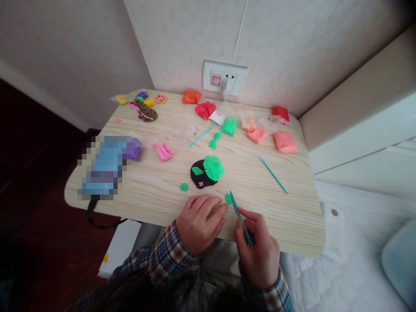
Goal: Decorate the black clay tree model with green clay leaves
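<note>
My right hand [258,247] is closed on a teal clay tool [239,216], whose tip touches a small flat green clay piece [228,198] on the light wood table [146,186]. My left hand [201,223] rests on the table edge with fingers curled, its fingertips beside that green piece. Just beyond lies a black clay base [200,175] topped with a ruffled green clay mass [214,167], a green leaf and a tiny pink flower. A small green ball [184,186] sits to its left.
Bags of clay lie along the back: red [205,109], green [230,125], orange [191,96], pink [285,141]. Two more teal tools [273,175] [202,135] lie on the table. A brown clay figure [145,112] is at far left, a wall socket [224,78] behind, a white bed at right.
</note>
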Tool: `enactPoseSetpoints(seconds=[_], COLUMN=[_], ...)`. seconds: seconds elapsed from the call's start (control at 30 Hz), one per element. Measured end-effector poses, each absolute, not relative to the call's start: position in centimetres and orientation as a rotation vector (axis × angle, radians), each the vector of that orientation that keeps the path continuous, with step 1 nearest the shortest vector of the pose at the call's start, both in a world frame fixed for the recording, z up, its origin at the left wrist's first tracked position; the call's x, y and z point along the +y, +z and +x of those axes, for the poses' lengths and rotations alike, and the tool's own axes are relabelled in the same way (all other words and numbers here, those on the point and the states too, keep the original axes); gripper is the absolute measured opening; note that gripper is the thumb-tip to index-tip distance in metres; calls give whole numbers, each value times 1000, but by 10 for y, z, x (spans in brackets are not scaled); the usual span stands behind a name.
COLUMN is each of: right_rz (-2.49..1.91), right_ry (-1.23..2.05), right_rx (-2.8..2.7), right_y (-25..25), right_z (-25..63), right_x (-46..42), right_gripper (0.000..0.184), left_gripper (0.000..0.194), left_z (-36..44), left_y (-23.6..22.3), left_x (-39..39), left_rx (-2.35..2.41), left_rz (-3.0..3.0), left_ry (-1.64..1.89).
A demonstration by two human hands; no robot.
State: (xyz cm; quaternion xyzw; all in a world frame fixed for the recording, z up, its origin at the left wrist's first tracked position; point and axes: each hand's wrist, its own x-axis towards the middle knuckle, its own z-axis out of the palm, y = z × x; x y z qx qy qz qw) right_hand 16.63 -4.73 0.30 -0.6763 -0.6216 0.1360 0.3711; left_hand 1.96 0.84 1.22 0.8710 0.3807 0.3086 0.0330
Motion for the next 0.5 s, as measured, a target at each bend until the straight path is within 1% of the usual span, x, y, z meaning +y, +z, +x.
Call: enactPoseSetpoints(seconds=[0.2,0.5], right_rz=[-1690,-1701], right_ry=[309,344], right_rx=[-1667,-1676], right_y=[3,6], right_z=[168,170], right_x=[-47,-47], right_gripper=[20,19], left_gripper=[27,36], left_z=[20,21], left_y=[12,13], left_x=[7,8], left_rx=[1208,1219], left_rz=[2633,2666], left_ry=[972,862])
